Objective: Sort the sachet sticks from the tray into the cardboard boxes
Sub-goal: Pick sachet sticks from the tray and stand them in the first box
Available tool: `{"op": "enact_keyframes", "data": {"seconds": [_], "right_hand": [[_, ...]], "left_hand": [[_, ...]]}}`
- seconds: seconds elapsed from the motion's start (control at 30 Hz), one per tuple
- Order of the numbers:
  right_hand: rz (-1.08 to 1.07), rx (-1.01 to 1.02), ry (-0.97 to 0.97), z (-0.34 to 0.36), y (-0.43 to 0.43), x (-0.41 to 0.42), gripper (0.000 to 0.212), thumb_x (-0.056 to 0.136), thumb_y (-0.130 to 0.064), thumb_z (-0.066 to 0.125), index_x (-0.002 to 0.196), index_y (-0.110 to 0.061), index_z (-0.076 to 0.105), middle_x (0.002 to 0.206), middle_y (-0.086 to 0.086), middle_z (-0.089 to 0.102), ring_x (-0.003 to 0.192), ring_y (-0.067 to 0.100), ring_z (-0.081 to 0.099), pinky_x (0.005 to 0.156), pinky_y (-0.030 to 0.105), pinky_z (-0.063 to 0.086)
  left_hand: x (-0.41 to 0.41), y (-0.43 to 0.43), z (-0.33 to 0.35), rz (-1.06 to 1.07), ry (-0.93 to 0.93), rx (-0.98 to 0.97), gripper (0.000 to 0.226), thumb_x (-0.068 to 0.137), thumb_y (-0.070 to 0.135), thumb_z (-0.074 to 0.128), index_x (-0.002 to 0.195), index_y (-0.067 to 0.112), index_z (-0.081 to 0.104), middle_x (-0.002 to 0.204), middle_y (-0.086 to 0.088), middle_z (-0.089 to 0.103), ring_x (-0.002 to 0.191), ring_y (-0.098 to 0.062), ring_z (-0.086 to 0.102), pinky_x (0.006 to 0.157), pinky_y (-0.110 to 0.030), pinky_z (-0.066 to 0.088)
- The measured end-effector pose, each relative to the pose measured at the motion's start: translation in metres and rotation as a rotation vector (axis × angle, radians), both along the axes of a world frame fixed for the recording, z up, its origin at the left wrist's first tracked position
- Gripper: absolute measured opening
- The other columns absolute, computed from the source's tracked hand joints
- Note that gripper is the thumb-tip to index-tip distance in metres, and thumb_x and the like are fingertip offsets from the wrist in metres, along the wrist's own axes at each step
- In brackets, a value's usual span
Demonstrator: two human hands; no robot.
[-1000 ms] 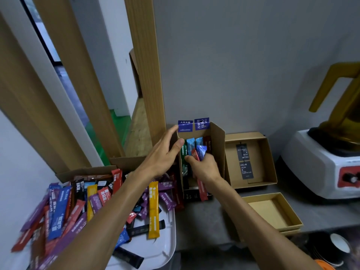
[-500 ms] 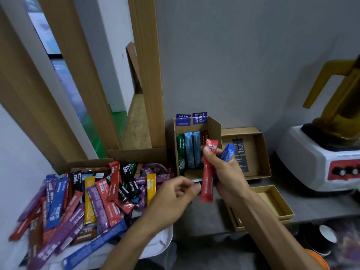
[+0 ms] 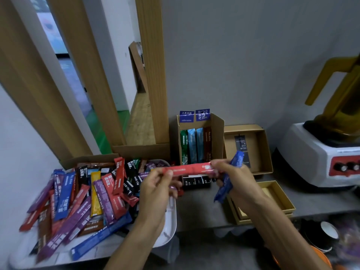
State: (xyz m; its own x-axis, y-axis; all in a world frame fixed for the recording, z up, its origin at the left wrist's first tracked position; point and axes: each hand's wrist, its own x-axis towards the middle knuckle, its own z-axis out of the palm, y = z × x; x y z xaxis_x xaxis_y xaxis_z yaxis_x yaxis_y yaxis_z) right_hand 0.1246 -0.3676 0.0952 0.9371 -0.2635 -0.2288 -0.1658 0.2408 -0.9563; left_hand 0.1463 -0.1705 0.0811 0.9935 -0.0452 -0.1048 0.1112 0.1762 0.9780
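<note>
Dozens of sachet sticks (image 3: 87, 201) in purple, blue, red, black, yellow and brown lie heaped across the white tray (image 3: 172, 221), which fills the lower left of the frame. At the right edge stands a white blender (image 3: 319, 152) with a yellow jug.

Just right of the tray, in the middle of the frame, a tall cardboard box (image 3: 217, 137) stands open towards the camera. A green, two light blue and a brown stick (image 3: 194, 145) stand upright inside it, side by side. Beside it to the right lies a flat open box (image 3: 266, 152) with a dark card on its floor. Below that, towards the lower right, is a shallow box (image 3: 282, 195).

Both hands are raised in front of the tall box. The left hand (image 3: 157, 193) pinches the left end of a red stick (image 3: 187, 169), which lies level across the gap between the hands. The right hand (image 3: 239, 182) grips the red stick's right end. Its curled fingers also hold a blue stick (image 3: 236, 159) that slants from upper right to lower left.
</note>
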Motion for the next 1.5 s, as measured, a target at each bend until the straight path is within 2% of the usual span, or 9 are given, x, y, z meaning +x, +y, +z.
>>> {"op": "enact_keyframes", "data": {"seconds": [0.1, 0.23, 0.53, 0.73, 1.0, 1.17, 1.3, 1.4, 1.5], "right_hand": [[0.207, -0.015, 0.096, -0.012, 0.009, -0.01, 0.022, 0.087, -0.005, 0.068, 0.106, 0.005, 0.07, 0.089, 0.011, 0.074, 0.075, 0.015, 0.068, 0.065, 0.027, 0.049], [0.135, 0.021, 0.051, -0.022, 0.011, -0.013, 0.017, 0.087, 0.0, 0.069, 0.103, 0.006, 0.07, 0.086, 0.017, 0.072, 0.073, 0.017, 0.066, 0.059, 0.027, 0.045], [-0.101, 0.223, 0.169, -0.023, -0.016, -0.02, 0.03, 0.097, -0.034, 0.059, 0.106, -0.006, 0.061, 0.079, 0.007, 0.061, 0.069, 0.018, 0.058, 0.066, 0.032, 0.046], [-0.163, 0.201, 0.199, -0.016, -0.033, -0.031, 0.037, 0.1, -0.037, 0.049, 0.115, -0.004, 0.059, 0.1, 0.017, 0.062, 0.078, 0.024, 0.062, 0.073, 0.037, 0.048], [-0.151, 0.371, 0.235, -0.019, -0.044, -0.032, 0.023, 0.099, -0.025, 0.048, 0.097, -0.005, 0.06, 0.081, 0.013, 0.063, 0.073, 0.022, 0.058, 0.073, 0.035, 0.046], [-0.18, 0.297, 0.18, -0.02, -0.054, -0.027, 0.042, 0.105, -0.034, 0.036, 0.098, -0.003, 0.063, 0.09, 0.017, 0.063, 0.086, 0.027, 0.06, 0.082, 0.04, 0.048], [-0.2, 0.098, 0.167, -0.021, -0.063, -0.025, 0.056, 0.106, -0.043, 0.03, 0.102, -0.007, 0.073, 0.086, 0.012, 0.064, 0.082, 0.022, 0.057, 0.073, 0.035, 0.042], [-0.215, 0.123, 0.11, -0.02, -0.064, -0.026, 0.057, 0.105, -0.048, 0.033, 0.109, -0.007, 0.073, 0.076, 0.008, 0.053, 0.066, 0.016, 0.047, 0.062, 0.03, 0.037], [-0.199, 0.253, 0.024, -0.016, -0.056, -0.027, 0.052, 0.102, -0.047, 0.041, 0.117, -0.004, 0.068, 0.078, 0.009, 0.051, 0.062, 0.014, 0.05, 0.059, 0.029, 0.039]], "left_hand": [[0.014, -0.005, 0.008, 0.131, -0.055, -0.032, 0.017, 0.102, 0.016, 0.051, 0.102, 0.007, 0.065, 0.073, -0.006, 0.062, 0.061, -0.01, 0.057, 0.059, -0.025, 0.05], [0.009, -0.035, 0.008, 0.098, -0.167, 0.064, 0.01, 0.097, 0.02, 0.06, 0.107, 0.019, 0.062, 0.085, 0.003, 0.073, 0.075, -0.007, 0.069, 0.066, -0.021, 0.055], [0.085, -0.102, -0.004, -0.082, -0.267, 0.478, 0.026, 0.097, 0.019, 0.061, 0.122, 0.019, 0.058, 0.113, 0.003, 0.067, 0.101, -0.009, 0.065, 0.073, -0.016, 0.05], [0.13, -0.132, -0.038, -0.103, -0.283, 0.709, 0.053, 0.091, 0.002, 0.06, 0.137, 0.025, 0.047, 0.136, -0.005, 0.053, 0.125, -0.023, 0.054, 0.098, -0.044, 0.054], [0.13, -0.124, -0.059, -0.12, -0.697, 1.025, 0.065, 0.086, -0.006, 0.064, 0.144, 0.013, 0.039, 0.137, -0.008, 0.046, 0.116, -0.021, 0.059, 0.095, -0.033, 0.054], [0.128, -0.124, -0.06, -0.096, -0.821, 1.222, 0.076, 0.088, -0.001, 0.063, 0.152, 0.016, 0.027, 0.137, -0.01, 0.04, 0.106, -0.022, 0.061, 0.088, -0.032, 0.054], [0.113, -0.121, -0.043, -0.156, -0.705, 1.077, 0.065, 0.089, 0.005, 0.064, 0.146, 0.019, 0.036, 0.136, -0.004, 0.042, 0.107, -0.016, 0.06, 0.085, -0.023, 0.05], [0.084, -0.105, -0.031, -0.289, -0.535, 0.792, 0.025, 0.098, 0.03, 0.057, 0.12, 0.019, 0.061, 0.111, 0.0, 0.063, 0.087, -0.006, 0.061, 0.073, -0.021, 0.05], [0.051, -0.082, -0.023, -0.505, -0.301, 0.449, 0.036, 0.095, 0.05, 0.047, 0.101, 0.022, 0.068, 0.089, 0.001, 0.07, 0.077, -0.012, 0.067, 0.062, -0.022, 0.047]]}}
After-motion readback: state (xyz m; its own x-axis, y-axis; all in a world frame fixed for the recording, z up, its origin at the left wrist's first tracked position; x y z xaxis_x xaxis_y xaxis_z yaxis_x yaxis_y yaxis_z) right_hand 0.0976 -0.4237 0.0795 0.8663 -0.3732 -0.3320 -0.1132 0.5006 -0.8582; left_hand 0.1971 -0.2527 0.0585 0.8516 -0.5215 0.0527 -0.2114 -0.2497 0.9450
